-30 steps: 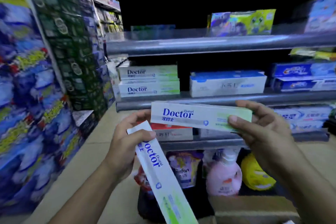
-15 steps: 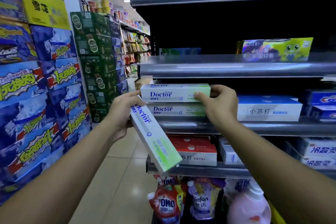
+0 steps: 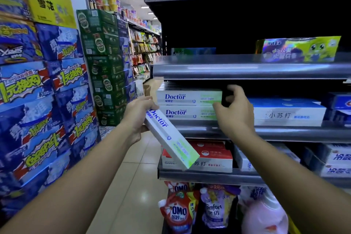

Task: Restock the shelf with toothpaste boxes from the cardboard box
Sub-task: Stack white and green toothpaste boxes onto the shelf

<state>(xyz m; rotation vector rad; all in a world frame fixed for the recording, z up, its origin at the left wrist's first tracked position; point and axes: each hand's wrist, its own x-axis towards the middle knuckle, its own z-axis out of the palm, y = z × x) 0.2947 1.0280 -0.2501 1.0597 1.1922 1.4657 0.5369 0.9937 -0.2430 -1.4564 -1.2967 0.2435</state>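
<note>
Along the middle shelf (image 3: 247, 131), two white-and-green boxes form a stack (image 3: 188, 105), faces out so "Doctor Dental" reads from the aisle, just beside a box marked 小苏打 (image 3: 284, 114). A third toothpaste box (image 3: 171, 137), with the same blue "Doctor" lettering, slants down from my left hand (image 3: 138, 118), gripped at its upper end and kept ready, I judge, to go on top. My right hand (image 3: 235, 114) sits at the stack's green end, its fingers (image 3: 232, 89) loosely curled and grasping nothing, probably squaring it.
</note>
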